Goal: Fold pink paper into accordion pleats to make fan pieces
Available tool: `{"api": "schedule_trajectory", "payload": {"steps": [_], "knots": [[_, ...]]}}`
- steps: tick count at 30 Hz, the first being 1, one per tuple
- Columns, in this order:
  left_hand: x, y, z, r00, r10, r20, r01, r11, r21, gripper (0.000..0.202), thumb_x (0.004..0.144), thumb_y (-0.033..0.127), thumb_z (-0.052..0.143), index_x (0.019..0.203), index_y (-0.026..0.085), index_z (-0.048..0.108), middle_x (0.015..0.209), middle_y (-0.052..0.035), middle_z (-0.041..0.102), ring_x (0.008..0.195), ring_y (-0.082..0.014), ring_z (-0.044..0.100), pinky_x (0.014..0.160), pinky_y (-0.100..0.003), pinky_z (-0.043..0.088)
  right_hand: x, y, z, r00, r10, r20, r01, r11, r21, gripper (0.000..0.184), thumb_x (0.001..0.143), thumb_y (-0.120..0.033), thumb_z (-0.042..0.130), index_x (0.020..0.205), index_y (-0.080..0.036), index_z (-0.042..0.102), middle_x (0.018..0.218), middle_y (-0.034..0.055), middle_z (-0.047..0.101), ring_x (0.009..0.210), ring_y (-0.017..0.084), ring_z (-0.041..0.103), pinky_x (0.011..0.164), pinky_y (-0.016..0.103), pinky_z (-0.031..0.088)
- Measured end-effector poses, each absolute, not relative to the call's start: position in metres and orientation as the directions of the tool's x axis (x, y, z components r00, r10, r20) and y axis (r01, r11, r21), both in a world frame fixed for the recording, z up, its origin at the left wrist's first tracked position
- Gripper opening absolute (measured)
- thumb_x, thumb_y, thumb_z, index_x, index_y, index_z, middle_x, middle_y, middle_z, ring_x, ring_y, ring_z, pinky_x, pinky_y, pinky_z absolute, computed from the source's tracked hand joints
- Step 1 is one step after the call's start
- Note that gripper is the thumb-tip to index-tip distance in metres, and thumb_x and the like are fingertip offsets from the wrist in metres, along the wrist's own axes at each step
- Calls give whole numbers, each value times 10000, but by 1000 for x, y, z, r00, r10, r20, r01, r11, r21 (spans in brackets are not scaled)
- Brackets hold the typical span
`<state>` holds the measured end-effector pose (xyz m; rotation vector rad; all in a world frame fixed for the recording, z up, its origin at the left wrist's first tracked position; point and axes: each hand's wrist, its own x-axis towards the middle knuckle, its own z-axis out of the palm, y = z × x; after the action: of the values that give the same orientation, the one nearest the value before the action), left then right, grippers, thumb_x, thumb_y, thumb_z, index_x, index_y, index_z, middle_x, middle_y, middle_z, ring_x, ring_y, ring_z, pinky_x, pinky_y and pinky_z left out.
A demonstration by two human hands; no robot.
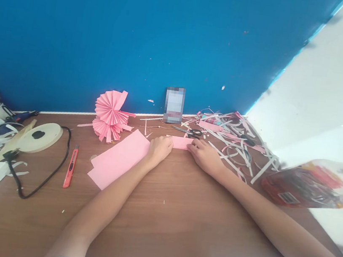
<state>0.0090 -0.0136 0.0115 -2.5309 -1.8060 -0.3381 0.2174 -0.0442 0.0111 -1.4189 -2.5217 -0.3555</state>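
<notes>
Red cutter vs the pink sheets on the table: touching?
Apart. The head view shows a strip of bare brown tabletop between the red cutter and the pink sheets.

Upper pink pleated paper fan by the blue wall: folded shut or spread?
Spread: the upper pink pleated paper fan shows pleats radiating from one centre into a broad, rounded face.

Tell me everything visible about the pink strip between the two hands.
The pink strip is a narrow, straight-edged band that looks like paper, lying crosswise on the brown table. The left hand touches its left end and the right hand its right, hiding parts of both. Whether it is folded is hard to tell. Scissors lie just beyond it.
</notes>
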Motion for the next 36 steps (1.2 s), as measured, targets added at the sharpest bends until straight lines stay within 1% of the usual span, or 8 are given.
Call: {"api": "schedule_trajectory", "payload": {"steps": [3,5,9,11,19,25,32,36], "knots": [[13,-21,14,317,891,324,929,-361,85,242,930,229,378,837,194,598,805,-62,675,697,-187,627,565,-264,345,217,-40,10,-530,778,338,841,535,87,248,977,-247,368,936,-166,599,1015,93,575,921,211,476,736,308,332],[18,-27,14,395,826,402,891,-452,53,284,943,231,351,818,175,599,780,-69,667,689,-173,624,554,-258,341,217,-39,10,-536,769,349,836,541,91,220,966,-240,388,922,-157,587,1008,104,570,932,227,459,758,320,334],[28,-36,7,781,515,354,573,-815,-80,325,944,257,362,742,172,602,717,-53,659,644,-156,612,527,-247,337,218,-39,10,-538,766,352,835,543,94,178,946,-201,407,932,-153,577,987,111,565,930,243,442,761,333,328],[30,-37,4,839,436,326,489,-867,-99,353,950,285,359,731,170,610,699,-51,659,621,-156,609,514,-248,339,219,-39,9,-549,762,343,829,550,104,162,931,-173,415,941,-152,575,999,113,565,928,246,440,758,335,324],[30,-40,7,775,572,269,600,-799,-31,438,967,355,322,772,134,646,734,-104,688,646,-191,643,553,-264,404,220,-40,6,-505,793,341,851,523,44,140,883,-117,431,916,-160,561,963,104,578,862,228,473,715,315,328],[33,-47,15,650,730,211,744,-668,19,355,959,338,330,948,140,625,770,-122,695,661,-228,660,595,-296,441,221,-39,3,-371,823,431,849,489,-202,233,963,-192,314,915,-179,541,904,87,577,861,213,517,745,298,372],[34,-46,18,466,853,234,848,-506,155,349,968,350,311,910,177,608,832,-81,708,722,-224,671,626,-302,443,220,-43,13,-185,832,523,765,457,-455,243,977,-261,299,889,-206,518,880,71,566,855,211,529,761,312,394],[34,-45,16,437,874,212,866,-473,164,373,959,392,333,840,180,615,820,-83,706,727,-234,667,629,-312,435,221,-41,16,-46,829,557,703,423,-572,224,969,-277,324,861,-212,509,837,47,549,808,197,518,745,314,382]]}}
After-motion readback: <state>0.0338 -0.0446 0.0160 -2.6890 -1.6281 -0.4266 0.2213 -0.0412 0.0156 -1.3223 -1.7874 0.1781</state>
